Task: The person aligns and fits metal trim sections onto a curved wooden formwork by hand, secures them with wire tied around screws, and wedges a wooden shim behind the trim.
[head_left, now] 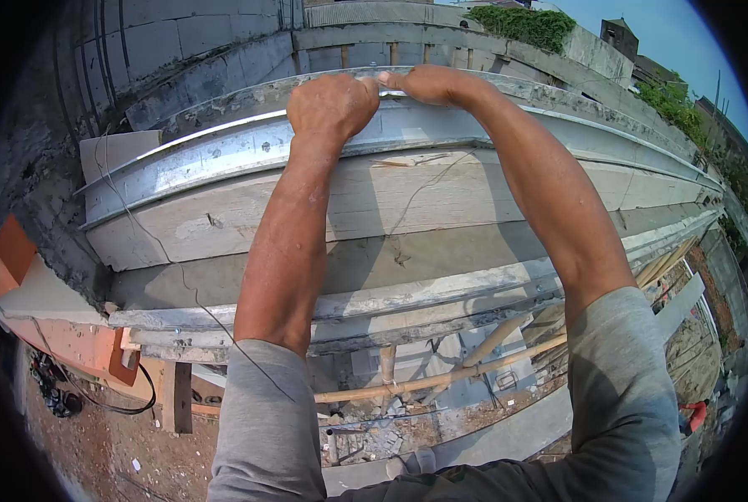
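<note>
A long silver metal channel (223,151) runs crosswise in front of me, along the upper side of a whitish plank (449,192). My left hand (332,105) is closed in a fist at the channel's top edge; what it grips is hidden. Close beside it, my right hand (428,85) reaches over the same edge, its thumb pointing toward the left fist. The right fingers curl down out of sight on the far side, so anything they hold cannot be made out. A thin wire (160,243) hangs over the plank's left end.
Below the plank lies a grey concrete strip (466,251), bordered by a nearer metal rail (365,303). Bamboo poles (441,381) and rubble are lower down. Orange panels (72,343) and a black cable (143,406) are at left. A rough wall (198,75) stands behind.
</note>
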{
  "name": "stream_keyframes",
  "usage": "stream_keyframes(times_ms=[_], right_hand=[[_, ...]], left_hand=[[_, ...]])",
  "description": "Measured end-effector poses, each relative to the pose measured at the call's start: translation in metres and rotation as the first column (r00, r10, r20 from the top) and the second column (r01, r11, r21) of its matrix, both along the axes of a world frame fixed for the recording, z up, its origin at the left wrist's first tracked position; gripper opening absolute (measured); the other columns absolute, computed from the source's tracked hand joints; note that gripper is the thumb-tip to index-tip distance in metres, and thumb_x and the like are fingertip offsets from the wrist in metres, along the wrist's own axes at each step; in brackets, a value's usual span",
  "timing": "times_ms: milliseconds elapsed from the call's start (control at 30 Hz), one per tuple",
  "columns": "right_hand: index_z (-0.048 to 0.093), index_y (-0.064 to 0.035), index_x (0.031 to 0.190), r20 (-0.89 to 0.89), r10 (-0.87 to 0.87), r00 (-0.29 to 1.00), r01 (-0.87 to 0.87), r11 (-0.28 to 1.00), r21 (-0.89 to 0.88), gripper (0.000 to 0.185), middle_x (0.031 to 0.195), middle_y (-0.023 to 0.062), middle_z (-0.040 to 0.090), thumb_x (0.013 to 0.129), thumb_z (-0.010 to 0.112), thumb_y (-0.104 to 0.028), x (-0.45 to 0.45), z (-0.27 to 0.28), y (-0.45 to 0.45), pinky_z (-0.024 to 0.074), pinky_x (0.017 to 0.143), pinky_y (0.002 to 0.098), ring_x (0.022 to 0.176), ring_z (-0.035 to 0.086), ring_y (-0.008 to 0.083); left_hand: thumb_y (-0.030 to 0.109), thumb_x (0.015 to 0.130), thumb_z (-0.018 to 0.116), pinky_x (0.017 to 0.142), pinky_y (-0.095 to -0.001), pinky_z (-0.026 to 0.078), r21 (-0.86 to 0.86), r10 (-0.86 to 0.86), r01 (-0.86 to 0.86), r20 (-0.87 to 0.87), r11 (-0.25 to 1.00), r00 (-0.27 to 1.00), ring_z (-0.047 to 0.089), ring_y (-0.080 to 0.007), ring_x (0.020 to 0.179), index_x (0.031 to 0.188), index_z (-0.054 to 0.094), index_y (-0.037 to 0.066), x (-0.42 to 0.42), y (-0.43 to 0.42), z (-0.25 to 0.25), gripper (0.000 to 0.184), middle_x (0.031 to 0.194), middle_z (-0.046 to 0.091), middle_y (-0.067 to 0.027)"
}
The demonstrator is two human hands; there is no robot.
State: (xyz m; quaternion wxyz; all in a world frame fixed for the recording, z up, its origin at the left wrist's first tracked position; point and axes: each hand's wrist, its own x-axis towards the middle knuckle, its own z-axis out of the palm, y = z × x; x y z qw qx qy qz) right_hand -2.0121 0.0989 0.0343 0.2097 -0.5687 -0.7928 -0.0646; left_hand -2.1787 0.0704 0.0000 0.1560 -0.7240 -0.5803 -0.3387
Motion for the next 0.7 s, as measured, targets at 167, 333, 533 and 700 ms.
stream_keyframes(times_ms=[167,333,533,700], right_hand=[[0.066,-0.0066,0.119,-0.002,-0.074,0.997,0.073,0.991,-0.112,0.055,0.124,0.0185,0.062,0.094,0.036,-0.046,-0.004,-0.008,-0.013,0.0410,0.101,0.0477,0.114,0.059,0.0380],[0.074,-0.0067,0.098,-0.070,-0.184,0.980,0.195,0.956,0.219,0.047,0.095,0.0189,0.070,0.091,0.039,-0.038,-0.008,-0.032,-0.029,0.0516,0.079,0.0499,0.089,0.069,0.0340],[0.075,-0.0105,0.081,-0.099,-0.165,0.981,0.189,0.920,0.343,0.040,0.078,0.0149,0.071,0.090,0.041,-0.030,-0.007,-0.039,-0.043,0.0547,0.068,0.0468,0.070,0.069,0.0317],[0.075,-0.0104,0.080,-0.084,-0.121,0.989,0.146,0.887,0.439,0.040,0.077,0.0150,0.070,0.090,0.041,-0.030,-0.007,-0.039,-0.053,0.0547,0.068,0.0466,0.069,0.069,0.0316]], left_hand=[[0.036,0.088,0.036,0.066,-0.0458,0.053,0.045,0.034,-0.032,-0.058,0.998,0.998,0.066,-0.0360,0.067,0.073,0.072,0.001,0.001,0.001,-0.006,0.052,0.073,0.068,-0.0209],[0.037,0.088,0.039,0.057,-0.0440,0.054,0.175,0.089,-0.069,-0.111,0.982,0.990,0.067,-0.0323,0.059,0.072,0.074,0.005,-0.001,0.007,-0.010,0.050,0.066,0.068,-0.0172],[0.042,0.090,0.038,0.064,-0.0478,0.054,0.060,0.097,-0.091,-0.097,0.994,0.991,0.069,-0.0316,0.070,0.081,0.075,0.005,0.001,-0.012,-0.007,0.053,0.075,0.069,-0.0201],[0.043,0.091,0.038,0.067,-0.0480,0.054,-0.033,0.044,-0.048,-0.098,0.998,0.994,0.069,-0.0316,0.073,0.085,0.075,0.006,-0.004,-0.011,0.004,0.053,0.077,0.069,-0.0205]])
